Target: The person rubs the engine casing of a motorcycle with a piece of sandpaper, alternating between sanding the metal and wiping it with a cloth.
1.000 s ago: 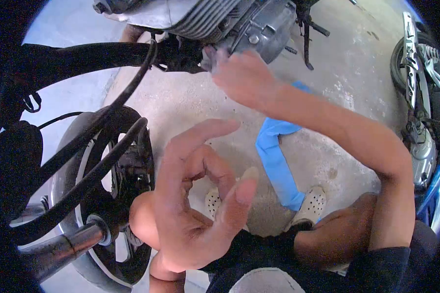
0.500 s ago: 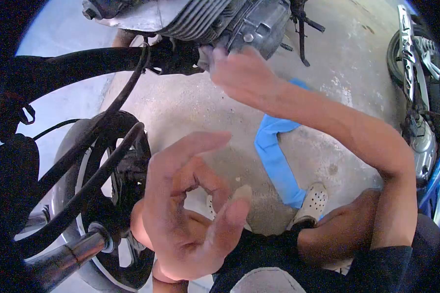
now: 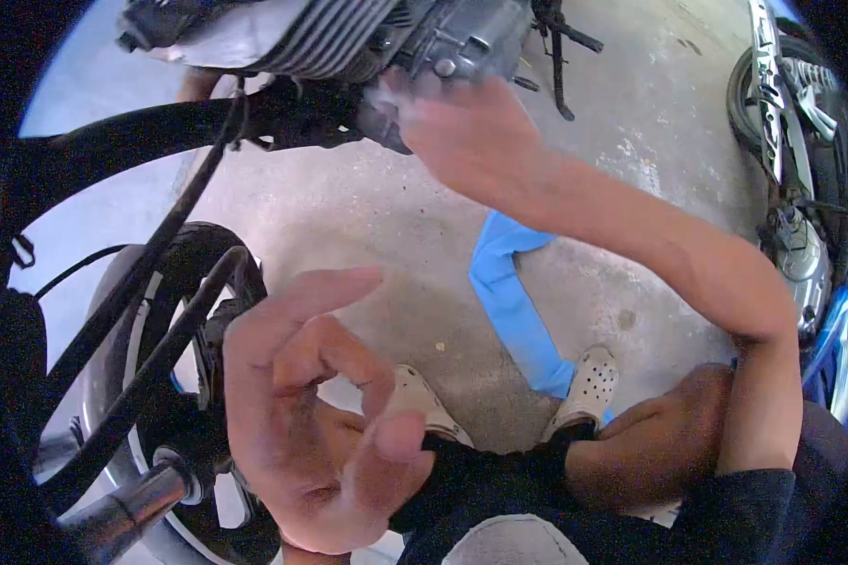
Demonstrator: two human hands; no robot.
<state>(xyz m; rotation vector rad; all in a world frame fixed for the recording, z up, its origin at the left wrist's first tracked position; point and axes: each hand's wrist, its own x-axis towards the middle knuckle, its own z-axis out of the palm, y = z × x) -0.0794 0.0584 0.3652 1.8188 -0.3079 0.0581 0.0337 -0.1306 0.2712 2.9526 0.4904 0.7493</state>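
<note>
My right hand reaches up to the underside of a motorcycle engine, beside the black frame tube. Its fingers are closed and somewhat blurred. A small greyish piece shows at the fingertips, but I cannot make out what it is. Nearer to me, my left hand hangs in the air in front of the front wheel. Its fingers are curled with a gap between thumb and fingertips, and nothing is in it. The engine's finned cylinder lies left of my right hand.
Left are the black frame tube, cables, a front wheel and a metal fork tube. Blue cloth lies on the concrete floor beside my pale clog. Another motorcycle stands at the right.
The whole view has shifted slightly, so most things sit further left. My left hand has moved left and a little down. My right hand stays at the engine's underside.
</note>
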